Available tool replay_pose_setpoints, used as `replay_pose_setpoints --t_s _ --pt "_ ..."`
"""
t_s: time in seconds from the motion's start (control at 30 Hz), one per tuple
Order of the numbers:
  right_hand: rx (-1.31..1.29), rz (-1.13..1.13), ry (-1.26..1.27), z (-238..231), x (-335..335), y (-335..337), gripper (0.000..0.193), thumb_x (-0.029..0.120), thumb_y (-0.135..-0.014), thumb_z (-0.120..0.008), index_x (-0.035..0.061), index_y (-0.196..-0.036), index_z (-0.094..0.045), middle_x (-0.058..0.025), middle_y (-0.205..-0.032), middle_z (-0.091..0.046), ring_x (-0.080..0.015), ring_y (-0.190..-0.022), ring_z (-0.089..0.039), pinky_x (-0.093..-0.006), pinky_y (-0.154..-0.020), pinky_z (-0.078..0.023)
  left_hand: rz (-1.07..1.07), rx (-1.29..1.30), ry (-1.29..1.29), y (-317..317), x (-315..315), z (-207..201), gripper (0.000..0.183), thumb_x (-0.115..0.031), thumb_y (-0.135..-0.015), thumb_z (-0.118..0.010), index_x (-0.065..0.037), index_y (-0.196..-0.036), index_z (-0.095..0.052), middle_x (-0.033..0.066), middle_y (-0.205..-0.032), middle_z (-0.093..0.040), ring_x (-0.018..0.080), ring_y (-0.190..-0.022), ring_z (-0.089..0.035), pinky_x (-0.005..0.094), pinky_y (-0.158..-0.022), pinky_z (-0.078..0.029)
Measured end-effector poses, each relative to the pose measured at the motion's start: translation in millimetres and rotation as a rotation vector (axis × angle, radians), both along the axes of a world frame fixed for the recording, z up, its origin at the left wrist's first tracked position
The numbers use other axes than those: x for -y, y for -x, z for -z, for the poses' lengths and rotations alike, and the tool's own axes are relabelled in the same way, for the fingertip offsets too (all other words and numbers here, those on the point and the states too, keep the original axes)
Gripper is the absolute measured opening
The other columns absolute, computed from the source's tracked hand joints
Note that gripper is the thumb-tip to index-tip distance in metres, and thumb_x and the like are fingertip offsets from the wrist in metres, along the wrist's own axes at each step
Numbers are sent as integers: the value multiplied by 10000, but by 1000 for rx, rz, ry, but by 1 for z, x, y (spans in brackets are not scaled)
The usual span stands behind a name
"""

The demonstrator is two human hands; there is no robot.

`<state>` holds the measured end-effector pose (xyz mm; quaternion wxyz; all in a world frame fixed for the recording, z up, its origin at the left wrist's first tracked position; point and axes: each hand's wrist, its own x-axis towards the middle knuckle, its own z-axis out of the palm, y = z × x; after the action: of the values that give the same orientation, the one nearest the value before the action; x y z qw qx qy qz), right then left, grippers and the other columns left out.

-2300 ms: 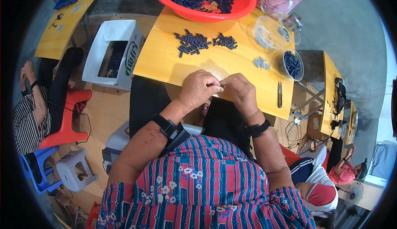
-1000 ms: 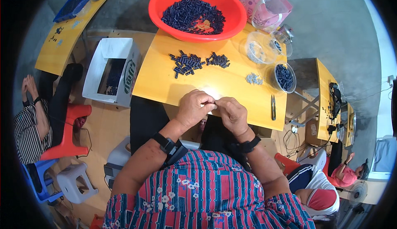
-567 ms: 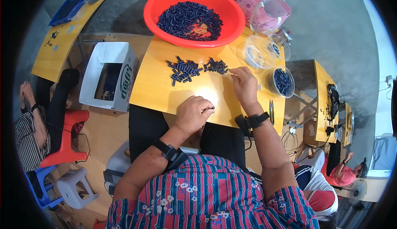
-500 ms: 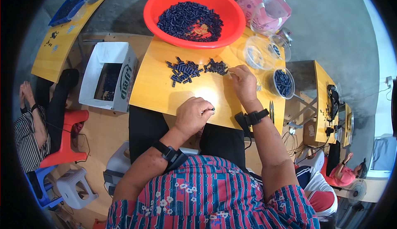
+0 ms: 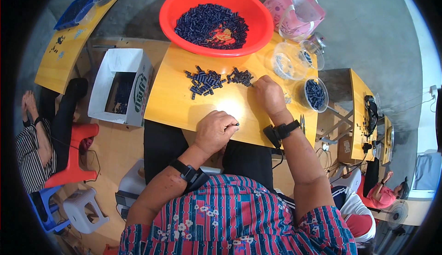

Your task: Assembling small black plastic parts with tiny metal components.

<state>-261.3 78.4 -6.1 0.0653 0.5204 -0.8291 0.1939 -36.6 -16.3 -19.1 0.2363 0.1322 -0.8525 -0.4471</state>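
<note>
My left hand (image 5: 213, 129) is closed in a pinch near the table's front edge. A small dark cylindrical piece (image 5: 237, 124) pokes out between its thumb and forefinger. At the right side of a small heap of short dark pieces (image 5: 239, 76), my right hand (image 5: 269, 96) has its fingers drawn together. Whatever is between those fingertips is too small to make out. Left of that heap lies a looser pile of longer dark blue cylindrical pieces (image 5: 205, 81). Both piles rest on the yellow table (image 5: 179, 110).
A red basin (image 5: 166, 29) of dark pieces stands at the back. To the right are a clear tub of dark pieces (image 5: 315, 93), other clear containers (image 5: 289, 66), tweezers (image 5: 302, 123) and a pink bag (image 5: 281, 6). A white box (image 5: 117, 59) stands left; people sit on both sides.
My right hand's fingertips have pulled in and shifted slightly at the edge of the small heap. My left hand keeps its pinch in nearly the same place.
</note>
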Motion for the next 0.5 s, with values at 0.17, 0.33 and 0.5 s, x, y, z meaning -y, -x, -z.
replay_pose_setpoints --t_s 0.17,0.33,0.5 --pt "-56 2 -99 -4 -6 -12 96 136 -857 -640 49 -818 -641 -140 -849 -638 -355 -773 -681 -449 -694 -578 4 8 -9 -2 0 -3 92 -169 -797 -753 -82 -811 -730 93 -806 -689 312 -822 -645 424 -736 -516" --pt "-83 8 -245 -4 -9 -20 94 137 -893 -590 46 -907 -610 -157 -856 -643 -371 -784 -701 -474 -672 -590 17 14 -22 -6 -2 -2 97 -161 -787 -760 -71 -805 -731 100 -803 -695 309 -825 -651 416 -741 -517" --pt "-82 -10 -114 6 -17 -21 107 145 -905 -610 58 -964 -626 -162 -876 -652 -392 -763 -672 -476 -678 -569 20 33 -32 -6 -3 4 87 -178 -792 -753 -97 -814 -730 84 -827 -696 309 -846 -647 422 -746 -515"
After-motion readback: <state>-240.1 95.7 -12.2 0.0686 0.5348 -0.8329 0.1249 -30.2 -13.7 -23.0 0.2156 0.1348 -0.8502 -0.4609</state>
